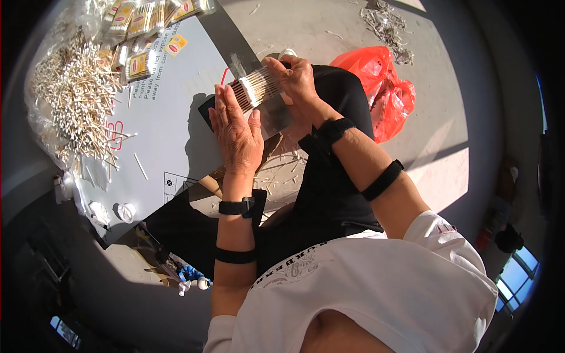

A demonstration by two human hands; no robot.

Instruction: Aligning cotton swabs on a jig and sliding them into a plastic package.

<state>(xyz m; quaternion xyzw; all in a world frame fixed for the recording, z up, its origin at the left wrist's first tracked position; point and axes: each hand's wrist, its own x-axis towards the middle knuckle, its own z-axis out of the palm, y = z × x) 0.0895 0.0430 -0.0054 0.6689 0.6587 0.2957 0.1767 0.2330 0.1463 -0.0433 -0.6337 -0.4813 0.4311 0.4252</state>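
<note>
Beside the wide, straight-fingered left hand (238, 138), a flat row of cotton swabs (257, 86) in the right hand (298, 85).

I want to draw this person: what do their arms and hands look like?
The left hand and right hand wear no gloves. Each arm has a black wristband with a dark boxy piece, and another black band farther up. The white sleeves are short; the right has a small reddish mark.

Right hand (299, 81) gripping 1 row of cotton swabs (257, 87); left hand (241, 140) extended at its end; swab pile (76, 97) on worktop (168, 126).
</note>
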